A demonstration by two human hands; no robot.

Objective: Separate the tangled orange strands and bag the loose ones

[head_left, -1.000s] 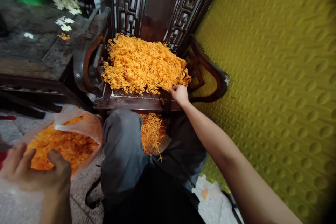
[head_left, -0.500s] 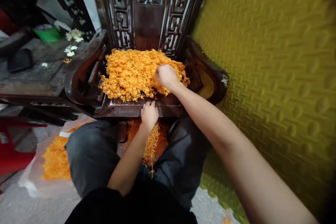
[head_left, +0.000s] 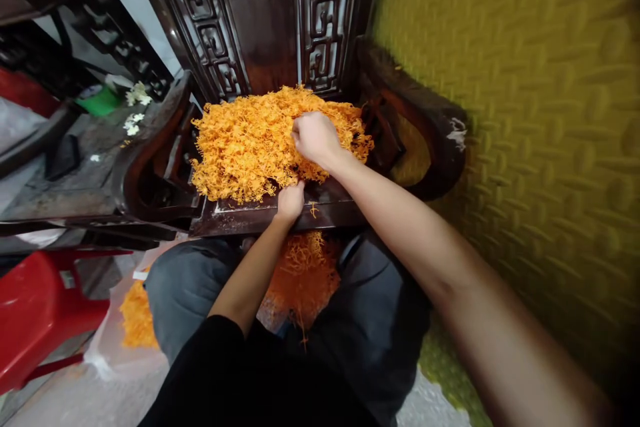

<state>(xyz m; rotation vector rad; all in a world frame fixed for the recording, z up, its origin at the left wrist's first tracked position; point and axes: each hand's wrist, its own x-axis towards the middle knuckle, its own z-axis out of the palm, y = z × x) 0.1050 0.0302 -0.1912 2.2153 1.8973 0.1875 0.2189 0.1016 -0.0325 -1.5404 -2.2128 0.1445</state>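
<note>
Orange pile (head_left: 240, 147): frilly, thread-like pieces heaped across the seat of a dark wooden armchair (head_left: 267, 47), reaching close to the front edge.
Right hand (head_left: 315, 138): over the right part of the pile, back of the hand up, fingers curled and drawn together at the orange pieces; whether anything is pinched between them cannot be told.
Left hand (head_left: 291, 201): lower, at the near edge of the pile, just above the seat's front rail; its fingertips are largely hidden, so whether they are apart or together cannot be told.
Stray strand (head_left: 313, 209): on the seat front, right of the left hand.
Lower orange strands (head_left: 303, 280): below the seat, between the knees in grey trousers (head_left: 187, 287).
Plastic bag (head_left: 113, 343): on the floor beside the left knee, with more orange pieces (head_left: 137, 317) in it.
Red plastic stool (head_left: 33, 313): left of the bag.
Side table (head_left: 83, 177): dark wood, left of the armchair, bearing a green roll (head_left: 99, 102), white flowers (head_left: 134, 123) and a dark flat object (head_left: 63, 157).
Yellow-green mat (head_left: 530, 147): textured surface, filling the right side, beside the armchair.
</note>
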